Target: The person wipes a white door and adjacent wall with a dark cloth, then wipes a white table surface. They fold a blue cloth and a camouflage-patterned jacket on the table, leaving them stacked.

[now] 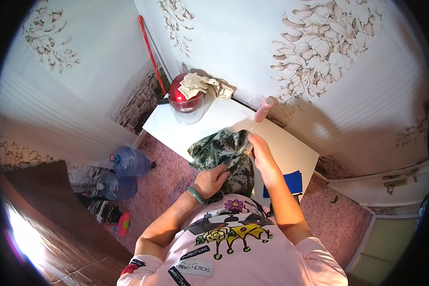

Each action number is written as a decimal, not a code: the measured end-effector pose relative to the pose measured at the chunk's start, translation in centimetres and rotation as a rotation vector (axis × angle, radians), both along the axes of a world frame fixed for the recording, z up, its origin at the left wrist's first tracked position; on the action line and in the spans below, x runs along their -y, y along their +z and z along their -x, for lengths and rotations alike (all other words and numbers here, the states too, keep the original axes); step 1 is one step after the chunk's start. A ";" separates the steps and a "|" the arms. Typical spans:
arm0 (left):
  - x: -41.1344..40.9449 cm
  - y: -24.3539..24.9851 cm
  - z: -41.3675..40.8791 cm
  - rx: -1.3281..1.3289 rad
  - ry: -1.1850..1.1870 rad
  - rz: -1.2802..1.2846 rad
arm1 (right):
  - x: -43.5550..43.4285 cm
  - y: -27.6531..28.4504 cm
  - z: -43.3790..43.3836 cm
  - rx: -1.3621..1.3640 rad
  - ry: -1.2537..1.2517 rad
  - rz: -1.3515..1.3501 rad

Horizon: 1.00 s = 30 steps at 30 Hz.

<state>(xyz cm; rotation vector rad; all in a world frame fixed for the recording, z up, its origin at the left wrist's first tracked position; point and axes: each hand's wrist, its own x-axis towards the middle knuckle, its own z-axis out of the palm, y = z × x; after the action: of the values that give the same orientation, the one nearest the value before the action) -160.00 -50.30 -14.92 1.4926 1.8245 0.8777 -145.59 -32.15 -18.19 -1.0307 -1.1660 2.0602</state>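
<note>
Both of my hands hold a piece of green camouflage fabric, bunched and hanging in front of my body at the near edge of the white table. My left hand, with a green bangle at the wrist, grips a fold near the fabric's middle. At the upper right corner of the cloth, my right hand pinches the edge between thumb and fingers. Lower folds of the fabric hang down against my pink shirt. Whether it is a garment or a bag I cannot tell.
A red helmet with a clear visor stands at the table's far left, cream gloves on top. A pink bottle stands by the wall. Blue cloth lies beside my right forearm. Large water jugs stand on the floor, left.
</note>
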 end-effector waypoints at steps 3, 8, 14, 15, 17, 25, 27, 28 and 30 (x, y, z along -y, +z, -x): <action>-0.1 -0.3 0.2 -0.031 -0.004 -0.035 | 0.5 1.7 0.5 -0.152 -0.134 0.219; -0.4 -0.3 1.1 -0.085 0.021 -0.093 | -0.5 -0.3 -2.1 0.079 -0.101 -0.147; -0.8 0.3 3.0 -0.138 -0.103 -0.198 | 1.8 8.0 -1.0 0.252 0.197 -0.946; -1.1 0.7 3.2 -0.129 -0.166 -0.208 | 2.0 8.2 -0.6 0.202 0.302 -0.966; -2.0 1.8 3.7 -0.107 -0.292 -0.231 | 1.6 9.8 0.7 0.177 0.504 -1.219; -4.2 6.9 8.4 -0.193 -0.507 -0.247 | -0.9 11.5 1.3 0.649 1.188 -1.313; -4.8 8.4 9.8 -0.211 -0.502 -0.255 | -1.5 12.2 1.0 0.645 1.201 -1.342; -5.1 10.0 10.4 -0.164 -0.481 -0.239 | -1.8 12.1 0.3 0.583 1.153 -1.401; -5.5 12.6 11.4 -0.184 -0.482 -0.226 | -1.8 11.6 -0.1 0.410 1.014 -1.565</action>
<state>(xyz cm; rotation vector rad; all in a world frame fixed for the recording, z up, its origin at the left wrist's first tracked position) -171.44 -44.83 -2.36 2.1001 1.4154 0.7390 -145.44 -30.32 -6.63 0.0526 -3.0585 0.6413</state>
